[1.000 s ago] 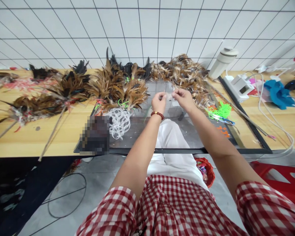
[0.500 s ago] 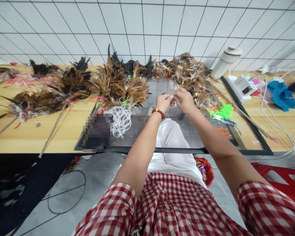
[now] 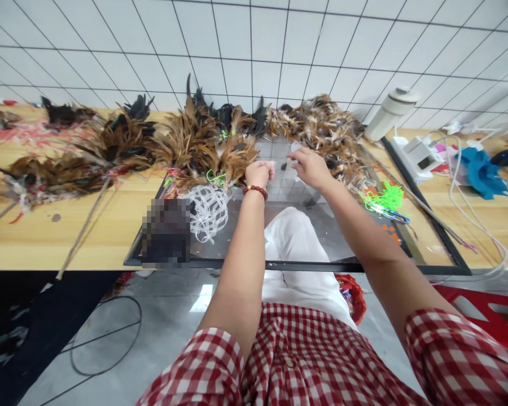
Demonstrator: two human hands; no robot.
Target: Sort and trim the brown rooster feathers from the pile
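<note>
My left hand (image 3: 260, 172), with a beaded bracelet (image 3: 256, 192) at the wrist, is closed beside a pile of brown and black feathers (image 3: 237, 149). Whatever its curled fingers hold, if anything, is hidden. To its right, my right hand (image 3: 310, 167) is open over the glass panel (image 3: 241, 223), its fingers partly spread and apart from the left. A small dark piece (image 3: 284, 166), perhaps a feather bit, shows between the two hands. Behind the right hand lies a second heap of brown, pale-tipped feathers (image 3: 322, 121).
A bundle of white strips (image 3: 209, 213) lies left of my arms. To the right are bright green strands (image 3: 387, 197), a long stick (image 3: 432, 217), a white bottle (image 3: 392, 113) and a power strip (image 3: 415, 158) with cables. Feather bunches on sticks (image 3: 84, 228) lie at left.
My hands were together, fingertips meeting, and are now apart. The left has moved left towards the feathers, while the right has opened. The view has shifted slightly.
</note>
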